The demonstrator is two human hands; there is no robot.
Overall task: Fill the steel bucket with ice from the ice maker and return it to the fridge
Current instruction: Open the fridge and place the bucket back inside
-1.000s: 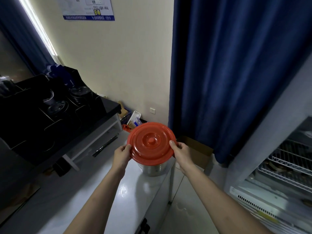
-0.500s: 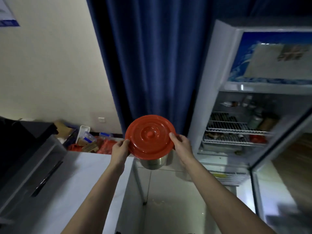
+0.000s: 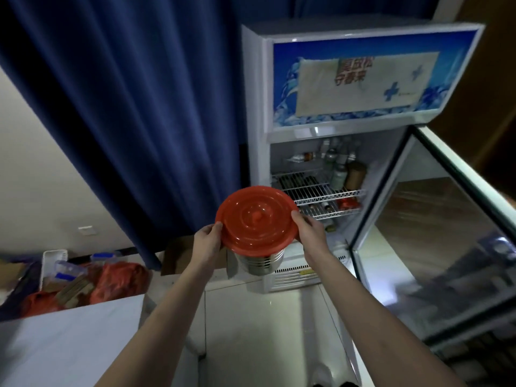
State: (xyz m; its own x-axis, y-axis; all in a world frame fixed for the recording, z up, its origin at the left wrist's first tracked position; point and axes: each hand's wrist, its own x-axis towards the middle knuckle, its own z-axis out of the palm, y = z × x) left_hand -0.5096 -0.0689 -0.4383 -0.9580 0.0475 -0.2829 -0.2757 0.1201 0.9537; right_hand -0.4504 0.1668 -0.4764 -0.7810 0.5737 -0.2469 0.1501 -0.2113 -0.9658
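Observation:
I carry a steel bucket (image 3: 261, 262) topped with a round red lid (image 3: 256, 219) in front of me, in mid-air. My left hand (image 3: 208, 241) grips the left side under the lid's rim. My right hand (image 3: 311, 231) grips the right side. The bucket's contents are hidden by the lid. Straight ahead stands the white fridge (image 3: 349, 79) with its glass door (image 3: 435, 241) swung open to the right. Its wire shelves (image 3: 321, 192) hold bottles and jars.
A blue curtain (image 3: 134, 107) hangs left of the fridge. A white counter top (image 3: 69, 344) lies at lower left. Behind it on the floor sit red bags (image 3: 120, 277), a white basket (image 3: 54, 256) and a cardboard box (image 3: 181, 255). Pale tiled floor (image 3: 265, 331) leads to the fridge.
I have turned right from the counter toward the fridge, carrying the lidded bucket off the counter top. The open fridge has come fully into view; both hands keep their hold.

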